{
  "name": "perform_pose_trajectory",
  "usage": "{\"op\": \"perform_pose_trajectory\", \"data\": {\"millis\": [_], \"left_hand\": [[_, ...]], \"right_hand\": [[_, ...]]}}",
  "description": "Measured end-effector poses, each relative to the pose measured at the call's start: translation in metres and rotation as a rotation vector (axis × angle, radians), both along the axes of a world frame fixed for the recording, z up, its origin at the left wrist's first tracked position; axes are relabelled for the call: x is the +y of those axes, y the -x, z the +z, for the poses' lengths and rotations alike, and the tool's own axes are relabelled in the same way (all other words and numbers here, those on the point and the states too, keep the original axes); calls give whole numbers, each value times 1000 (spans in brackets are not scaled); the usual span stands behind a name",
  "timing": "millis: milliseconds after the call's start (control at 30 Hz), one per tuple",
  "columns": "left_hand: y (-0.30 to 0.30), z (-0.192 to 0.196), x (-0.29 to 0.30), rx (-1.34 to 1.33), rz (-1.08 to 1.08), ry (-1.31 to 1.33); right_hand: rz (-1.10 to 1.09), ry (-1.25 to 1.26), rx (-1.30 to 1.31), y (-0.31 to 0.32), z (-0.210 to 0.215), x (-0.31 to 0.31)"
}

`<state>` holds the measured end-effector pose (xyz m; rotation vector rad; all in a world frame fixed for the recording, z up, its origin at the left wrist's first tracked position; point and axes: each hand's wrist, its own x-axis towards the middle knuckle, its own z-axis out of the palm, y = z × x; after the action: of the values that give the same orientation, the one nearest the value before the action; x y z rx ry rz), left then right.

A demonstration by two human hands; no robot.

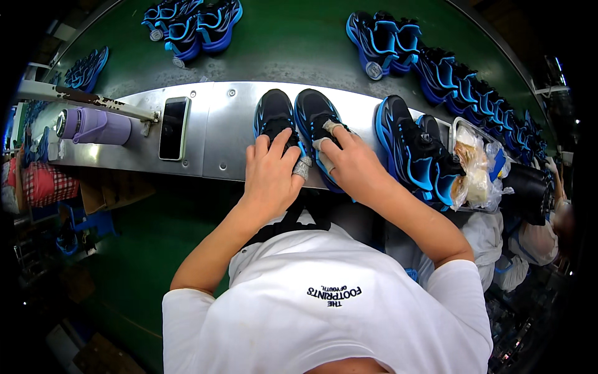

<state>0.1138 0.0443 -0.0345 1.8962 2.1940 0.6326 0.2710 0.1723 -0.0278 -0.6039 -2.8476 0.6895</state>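
A pair of black sneakers with blue trim stands side by side at the metal ledge in front of me, toes pointing away. My left hand [269, 173] grips the left sneaker [274, 109] around its laces and opening, fingers bent over the top. On the right sneaker [314, 108], my right hand [354, 163] grips the lace area and the near side. Pale wraps cover several of its fingertips; a greyish wrap [302, 167] is on a finger of my left hand. My hands and wrists hide the heels of both shoes.
Another sneaker pair [405, 146] stands right, beside a metal tray [460, 128] of plastic-bagged things. A phone [174, 129] and purple bottle [103, 126] lie left, near a worn metal bar [93, 100]. More sneakers [202, 28] stand on the green belt [293, 43] beyond the ledge.
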Motion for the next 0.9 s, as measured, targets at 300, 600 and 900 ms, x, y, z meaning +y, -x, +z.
{"op": "perform_pose_trajectory", "data": {"millis": [300,600,900], "left_hand": [[-26,2,16,90,106,45],[-19,-3,26,16,184,15],[-11,-20,-1,-81,174,-206]], "right_hand": [[-153,190,243,15,-13,0],[-93,52,-6,9,-3,16],[-201,-203,35,2,1,28]]}}
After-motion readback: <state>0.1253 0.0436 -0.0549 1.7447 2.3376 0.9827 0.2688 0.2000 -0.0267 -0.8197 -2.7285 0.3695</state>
